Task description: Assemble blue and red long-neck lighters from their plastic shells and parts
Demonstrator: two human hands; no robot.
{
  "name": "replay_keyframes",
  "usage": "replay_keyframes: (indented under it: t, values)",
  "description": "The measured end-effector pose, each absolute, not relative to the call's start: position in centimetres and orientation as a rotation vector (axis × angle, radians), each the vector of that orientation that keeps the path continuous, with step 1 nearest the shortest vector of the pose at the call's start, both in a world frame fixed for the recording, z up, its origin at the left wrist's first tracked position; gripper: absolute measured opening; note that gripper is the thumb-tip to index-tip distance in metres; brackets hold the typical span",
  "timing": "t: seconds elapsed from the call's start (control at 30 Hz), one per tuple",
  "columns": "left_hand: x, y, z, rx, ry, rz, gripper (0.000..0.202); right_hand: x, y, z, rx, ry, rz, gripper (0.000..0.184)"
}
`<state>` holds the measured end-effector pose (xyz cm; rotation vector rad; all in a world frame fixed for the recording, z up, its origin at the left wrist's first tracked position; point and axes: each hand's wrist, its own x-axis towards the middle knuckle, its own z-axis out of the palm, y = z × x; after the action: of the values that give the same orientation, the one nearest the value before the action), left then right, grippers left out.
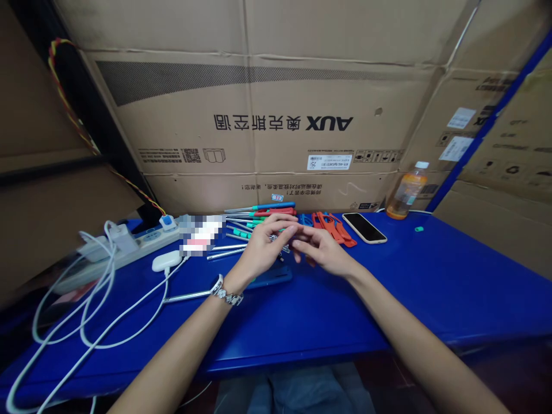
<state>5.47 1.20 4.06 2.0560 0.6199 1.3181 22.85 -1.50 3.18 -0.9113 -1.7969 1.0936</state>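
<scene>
My left hand (267, 244) and my right hand (319, 248) meet over the middle of a blue table (388, 293). The left hand's fingers are curled, its fingertips pinched toward the right hand's; what they hold is too small to make out. The right hand's fingers are bent, touching the left fingertips. A metal watch is on my left wrist. Just behind the hands lie several screwdrivers (254, 221) with green, blue and red handles. Under the left hand lies a dark blue flat device (273, 277).
Red and blue plastic pry tools (332, 225) and a black phone (364, 227) lie behind my right hand. An orange drink bottle (406, 191) stands at the back right. At left lie a white power strip (129, 244) and looping white cables (86, 328). Cardboard boxes (267, 115) wall the back.
</scene>
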Motion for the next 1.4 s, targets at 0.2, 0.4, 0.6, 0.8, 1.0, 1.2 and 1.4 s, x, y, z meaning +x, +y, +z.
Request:
replay_keyframes:
  t: [0.2,0.4,0.6,0.8,1.0,1.2,1.4]
  values:
    - [6.2,1.0,3.6,1.927,0.720,1.403,0.021,22.2,-0.9,2.9,-0.874,-1.714,0.922,0.033]
    - [6.4,1.1,3.7,1.897,0.678,1.486,0.018,21.3,-0.9,2.4,-0.886,-1.638,0.811,0.033]
    - [5.0,1.2,4.1,2.078,0.620,1.345,0.021,22.6,-1.8,3.7,-0.916,-1.763,1.131,0.043]
    - [5.7,1.1,3.7,1.915,0.734,1.484,0.018,21.9,-1.3,3.7,-0.900,-1.618,1.050,0.040]
    - [5.8,1.2,3.7,1.879,0.675,1.476,0.020,21.1,-1.1,2.7,-0.864,-1.557,0.988,0.043]
    - [4.7,1.2,4.1,1.993,0.683,1.374,0.021,21.8,-1.5,3.1,-0.824,-1.703,1.050,0.033]
    - [1.5,1.4,2.7,2.292,0.843,1.120,0.017,22.4,-1.1,3.2,-0.825,-1.751,1.058,0.031]
